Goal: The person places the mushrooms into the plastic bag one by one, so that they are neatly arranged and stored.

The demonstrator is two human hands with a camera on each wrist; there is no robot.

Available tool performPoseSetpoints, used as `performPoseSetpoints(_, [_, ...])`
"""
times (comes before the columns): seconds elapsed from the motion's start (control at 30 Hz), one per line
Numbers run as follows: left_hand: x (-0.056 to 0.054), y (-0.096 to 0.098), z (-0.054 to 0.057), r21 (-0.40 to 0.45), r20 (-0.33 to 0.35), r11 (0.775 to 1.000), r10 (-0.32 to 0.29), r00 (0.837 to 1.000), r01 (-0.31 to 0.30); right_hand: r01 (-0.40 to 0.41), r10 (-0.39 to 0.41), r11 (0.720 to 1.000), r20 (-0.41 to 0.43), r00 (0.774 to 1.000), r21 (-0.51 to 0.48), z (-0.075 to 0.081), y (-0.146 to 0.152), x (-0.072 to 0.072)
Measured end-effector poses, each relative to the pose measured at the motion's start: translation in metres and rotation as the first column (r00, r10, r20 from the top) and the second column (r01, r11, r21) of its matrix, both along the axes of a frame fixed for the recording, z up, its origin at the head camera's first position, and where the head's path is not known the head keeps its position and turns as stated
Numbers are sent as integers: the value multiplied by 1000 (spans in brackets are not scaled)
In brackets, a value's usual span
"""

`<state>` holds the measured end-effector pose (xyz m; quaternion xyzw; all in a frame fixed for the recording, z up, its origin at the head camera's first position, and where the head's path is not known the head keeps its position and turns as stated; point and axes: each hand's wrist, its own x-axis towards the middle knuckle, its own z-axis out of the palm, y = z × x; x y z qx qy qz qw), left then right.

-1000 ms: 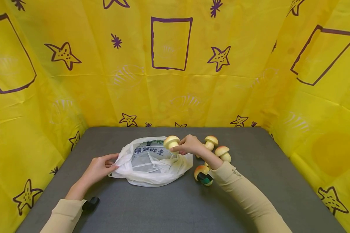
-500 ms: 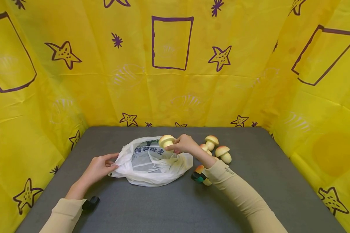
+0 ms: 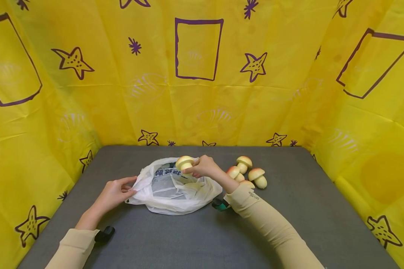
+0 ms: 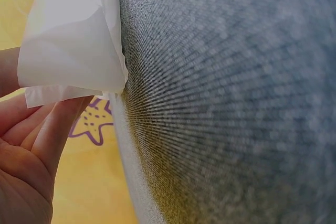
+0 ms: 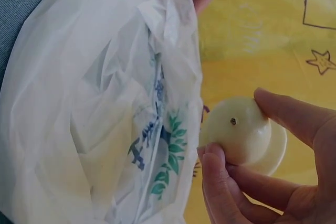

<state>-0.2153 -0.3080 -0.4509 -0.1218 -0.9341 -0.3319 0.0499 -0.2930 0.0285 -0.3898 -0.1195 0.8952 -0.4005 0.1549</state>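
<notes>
A white plastic bag (image 3: pixel 175 205) with dark printed characters and green leaves lies on the grey table with its mouth spread wide. My left hand (image 3: pixel 112 194) pinches the bag's left rim between thumb and fingers; the left wrist view shows the white plastic (image 4: pixel 68 51) between them. Over the far part of the bag's mouth, my right hand (image 3: pixel 205 167) holds a toy mushroom (image 3: pixel 184 163) by its stem, cap upward. In the right wrist view, thumb and fingers grip round the mushroom's pale stem (image 5: pixel 239 129), beside the bag's rim.
Several similar mushrooms lie right of the bag, including one upright-looking mushroom (image 3: pixel 244 163) and one tilted mushroom (image 3: pixel 257 178). My right forearm partly covers the nearer ones. A yellow patterned cloth (image 3: pixel 202 112) walls the grey table (image 3: pixel 168 243) at the back and sides.
My right hand has moved left with the mushroom, from the bag's right edge to over its mouth. My left hand stays on the rim.
</notes>
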Motion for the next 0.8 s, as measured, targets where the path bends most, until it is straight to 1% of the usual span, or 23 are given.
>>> performPoseSetpoints(0.13, [0, -1, -2, -1, -6, 1000, 0, 1000, 0, 18, -18, 999, -5, 1000, -32, -3, -8, 0])
performPoseSetpoints(0.27, [-1, -1, -3, -15, -8, 1000, 8, 1000, -8, 50, -49, 997, 11, 999, -57, -7, -15, -1])
performPoseSetpoints(0.4, [-1, -1, -3, -19, -8, 1000, 10, 1000, -11, 70, -70, 997, 10, 998, -40, -11, -23, -2])
performPoseSetpoints(0.47, [-1, -1, -3, -16, -7, 1000, 9, 1000, -9, 77, -77, 997, -5, 997, -23, -12, -26, -3])
performPoseSetpoints(0.67, [-1, 0, -1, -8, -3, 1000, 12, 1000, -12, 83, -83, 996, -7, 997, -15, -15, -37, -4])
performPoseSetpoints(0.8, [-1, 1, -1, -10, -9, 1000, 4, 1000, -4, 86, -86, 996, -14, 996, 17, -16, -43, -5])
